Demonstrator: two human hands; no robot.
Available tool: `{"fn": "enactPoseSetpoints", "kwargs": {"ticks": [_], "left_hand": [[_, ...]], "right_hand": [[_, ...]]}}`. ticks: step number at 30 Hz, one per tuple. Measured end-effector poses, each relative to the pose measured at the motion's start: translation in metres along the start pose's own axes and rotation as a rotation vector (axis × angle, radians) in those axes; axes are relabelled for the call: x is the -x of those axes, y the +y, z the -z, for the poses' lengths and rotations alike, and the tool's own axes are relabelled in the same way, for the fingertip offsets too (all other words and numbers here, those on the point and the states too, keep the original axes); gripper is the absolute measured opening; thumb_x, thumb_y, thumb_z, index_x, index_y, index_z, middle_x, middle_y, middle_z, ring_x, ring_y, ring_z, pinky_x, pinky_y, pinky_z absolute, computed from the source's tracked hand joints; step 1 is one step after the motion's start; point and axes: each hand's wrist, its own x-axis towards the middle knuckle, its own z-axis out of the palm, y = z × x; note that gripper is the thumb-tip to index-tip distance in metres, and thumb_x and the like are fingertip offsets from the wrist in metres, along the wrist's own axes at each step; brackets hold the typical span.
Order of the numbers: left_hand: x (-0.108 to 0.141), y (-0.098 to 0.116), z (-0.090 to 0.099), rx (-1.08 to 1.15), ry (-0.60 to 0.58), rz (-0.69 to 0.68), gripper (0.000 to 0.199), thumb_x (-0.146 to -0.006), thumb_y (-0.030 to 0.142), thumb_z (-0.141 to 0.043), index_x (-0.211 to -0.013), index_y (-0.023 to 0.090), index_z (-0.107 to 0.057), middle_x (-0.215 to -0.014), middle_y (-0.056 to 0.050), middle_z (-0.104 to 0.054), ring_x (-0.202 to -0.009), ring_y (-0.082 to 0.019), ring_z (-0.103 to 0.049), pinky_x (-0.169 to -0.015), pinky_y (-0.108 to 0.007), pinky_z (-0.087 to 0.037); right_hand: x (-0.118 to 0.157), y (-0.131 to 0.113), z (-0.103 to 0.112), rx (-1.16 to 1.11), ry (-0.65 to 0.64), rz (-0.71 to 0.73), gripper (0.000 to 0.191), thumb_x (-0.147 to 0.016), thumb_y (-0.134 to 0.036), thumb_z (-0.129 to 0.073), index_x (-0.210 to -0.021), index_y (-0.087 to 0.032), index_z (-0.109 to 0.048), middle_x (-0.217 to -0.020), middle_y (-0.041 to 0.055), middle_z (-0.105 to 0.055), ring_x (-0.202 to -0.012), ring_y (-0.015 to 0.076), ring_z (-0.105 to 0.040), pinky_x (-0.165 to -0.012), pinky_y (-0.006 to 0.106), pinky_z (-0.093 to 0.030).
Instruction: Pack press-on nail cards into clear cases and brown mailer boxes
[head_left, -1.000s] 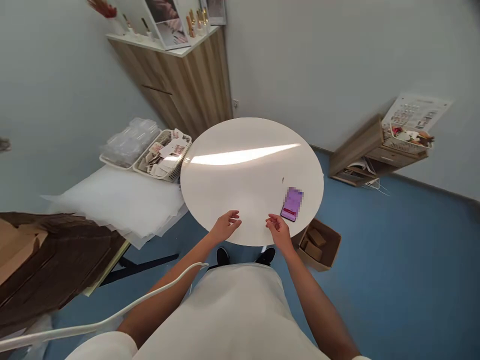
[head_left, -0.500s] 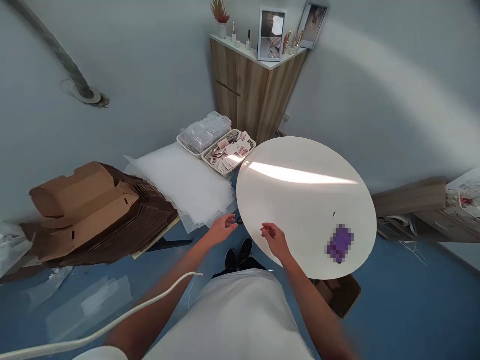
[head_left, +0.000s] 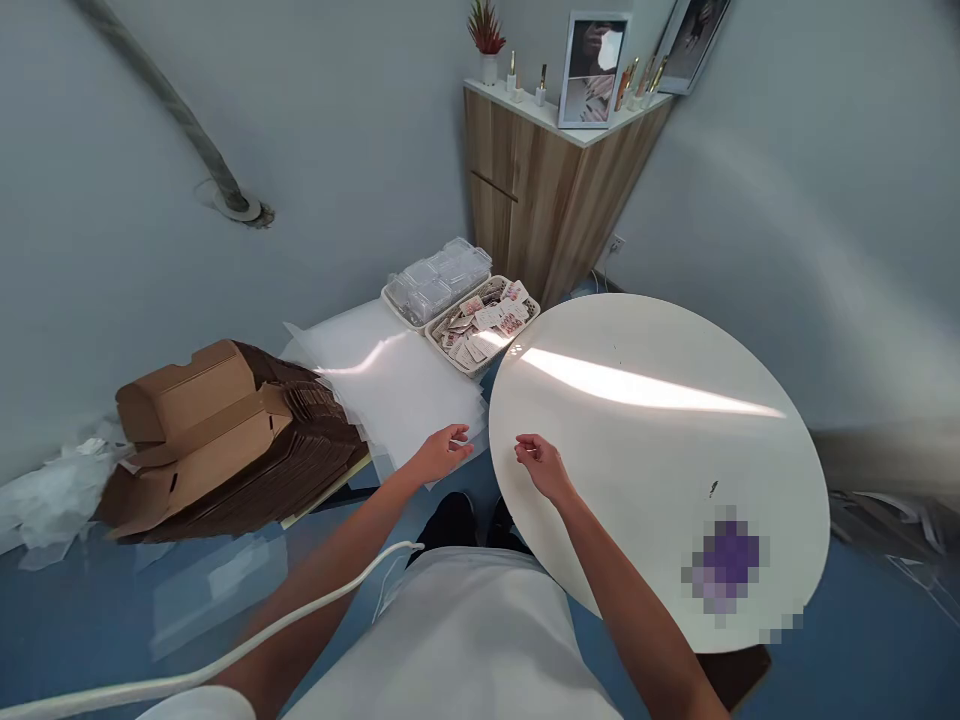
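Observation:
My left hand (head_left: 444, 453) hovers near the front edge of a pile of thin white translucent sheets (head_left: 397, 390), its fingers apart and nothing in them. Over the left side of the round white table (head_left: 637, 470) is my right hand (head_left: 541, 466), fingers loosely bent and apart, also holding nothing. A basket of printed cards (head_left: 484, 325) lies ahead of both hands, beside a basket of clear plastic boxes (head_left: 439, 280). To the left of the sheets, flat brown cardboard boxes (head_left: 225, 440) are stacked. A purple pixelated item (head_left: 727, 555) is on the table's near right.
A wooden corner cabinet (head_left: 525, 190) bears a picture frame (head_left: 595, 70), a potted plant (head_left: 487, 40) and small bottles. A white cable (head_left: 300, 605) crosses in front of my left forearm. Crumpled white wrapping (head_left: 64, 490) lies at far left.
My view has turned left and come nearer the table, so the cabinet, boxes and table appear shifted right. Both hands stay apart and hold nothing.

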Motion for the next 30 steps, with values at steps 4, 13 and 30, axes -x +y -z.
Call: {"fn": "enactPoseSetpoints", "kwargs": {"ticks": [4,13,30], "left_hand": [[-0.032,0.014,0.011,-0.011,0.011,-0.044,0.051,-0.072,0.042,-0.054,-0.116,0.016,-0.048,-0.109,-0.01,-0.058,-0.093,-0.019,-0.058,-0.077,-0.03,-0.047],[-0.119,0.02,0.059,-0.323,0.23,-0.115,0.041,-0.076,0.038,-0.051,-0.112,0.019,-0.05,-0.114,-0.008,-0.057,-0.107,-0.024,-0.05,-0.088,-0.035,-0.04],[-0.196,0.0,0.084,-0.339,0.287,0.112,0.034,-0.068,0.02,-0.055,-0.102,0.022,-0.051,-0.076,-0.004,-0.068,-0.084,-0.026,-0.06,-0.074,-0.036,-0.034]], "right_hand": [[-0.034,-0.01,-0.004,0.079,-0.011,-0.006,0.027,-0.073,-0.034,-0.051,-0.096,-0.023,-0.059,-0.091,0.0031,-0.065,-0.073,0.0145,-0.06,-0.071,0.031,-0.047],[-0.111,-0.041,-0.038,0.246,0.014,0.031,0.026,-0.072,-0.025,-0.051,-0.096,-0.022,-0.058,-0.087,0.0014,-0.065,-0.077,0.0136,-0.059,-0.072,0.03,-0.046],[-0.205,-0.057,-0.115,0.323,0.012,0.106,0.048,-0.072,-0.009,-0.044,-0.118,-0.023,-0.044,-0.102,0.005,-0.063,-0.082,0.0173,-0.06,-0.078,0.034,-0.044]]}}
